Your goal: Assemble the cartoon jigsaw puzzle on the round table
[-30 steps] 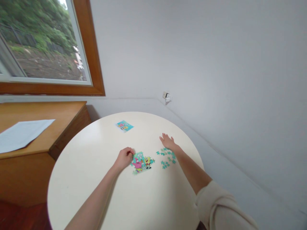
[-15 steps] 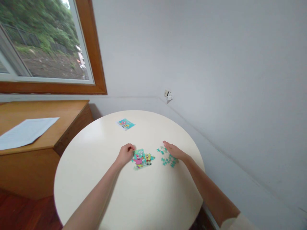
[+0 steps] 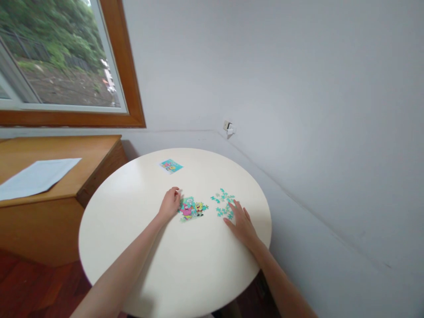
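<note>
My left hand (image 3: 170,202) rests on the table at the left edge of a partly joined jigsaw puzzle (image 3: 187,211), which shows cartoon figures in pink and yellow. Its fingers are curled together, and whatever may be between them is hidden. Over to the right, loose teal puzzle pieces (image 3: 222,210) lie scattered in a cluster. My right hand (image 3: 243,224) is at the near right side of these pieces, thumb and fingers spread apart, with the fingertips close to the nearest ones.
A small picture card (image 3: 171,166) with similar cartoon figures lies at the back of the round white table (image 3: 132,247). White paper (image 3: 41,176) is on a wooden cabinet (image 3: 96,154) to the left. A wall socket with a plug (image 3: 228,128) is behind the table.
My right hand has drawn back from the far side of the loose pieces to their near right side, its fingers now spread. My left hand stays beside the puzzle. The view has shifted slightly.
</note>
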Motion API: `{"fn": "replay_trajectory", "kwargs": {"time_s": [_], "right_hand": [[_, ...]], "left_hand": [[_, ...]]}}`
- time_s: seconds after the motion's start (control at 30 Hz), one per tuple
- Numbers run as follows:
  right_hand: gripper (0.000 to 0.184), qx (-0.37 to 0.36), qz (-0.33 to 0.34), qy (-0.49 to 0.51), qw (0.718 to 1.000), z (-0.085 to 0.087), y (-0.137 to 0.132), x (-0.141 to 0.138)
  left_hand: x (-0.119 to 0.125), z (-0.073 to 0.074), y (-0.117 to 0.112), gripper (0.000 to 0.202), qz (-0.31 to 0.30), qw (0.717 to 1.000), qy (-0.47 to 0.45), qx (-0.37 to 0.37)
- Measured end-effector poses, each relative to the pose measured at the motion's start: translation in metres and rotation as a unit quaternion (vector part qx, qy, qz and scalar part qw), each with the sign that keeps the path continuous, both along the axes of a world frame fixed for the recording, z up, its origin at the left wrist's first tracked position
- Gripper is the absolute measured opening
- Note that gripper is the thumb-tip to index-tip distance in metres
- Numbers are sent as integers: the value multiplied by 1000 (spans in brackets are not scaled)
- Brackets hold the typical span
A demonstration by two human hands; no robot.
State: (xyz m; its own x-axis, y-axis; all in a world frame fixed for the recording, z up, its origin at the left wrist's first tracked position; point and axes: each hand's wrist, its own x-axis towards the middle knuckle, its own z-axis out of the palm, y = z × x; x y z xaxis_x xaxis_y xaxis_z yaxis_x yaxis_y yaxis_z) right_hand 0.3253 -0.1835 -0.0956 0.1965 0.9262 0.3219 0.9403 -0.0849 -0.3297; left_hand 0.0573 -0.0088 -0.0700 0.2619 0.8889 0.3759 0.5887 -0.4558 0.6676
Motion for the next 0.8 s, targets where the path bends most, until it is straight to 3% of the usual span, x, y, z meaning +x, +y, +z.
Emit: {"fn": "replay_trajectory", "kwargs": {"time_s": [0.2, 0.5, 0.6, 0.8], "right_hand": [[56, 32, -79, -19, 996, 2, -2, -7], [40, -19, -60, -55, 997, 18, -5, -14], [38, -13, -54, -58, 997, 23, -6, -15], [34, 13, -36, -43, 998, 22, -5, -13]], "left_hand": [[-6, 4, -20, 23, 20, 1000, -6, -11], [-19, 6, -37, 18, 75, 986, -135, -68], [-22, 7, -40, 15, 96, 979, -160, -76], [-22, 6, -39, 14, 82, 978, -173, -83]]}}
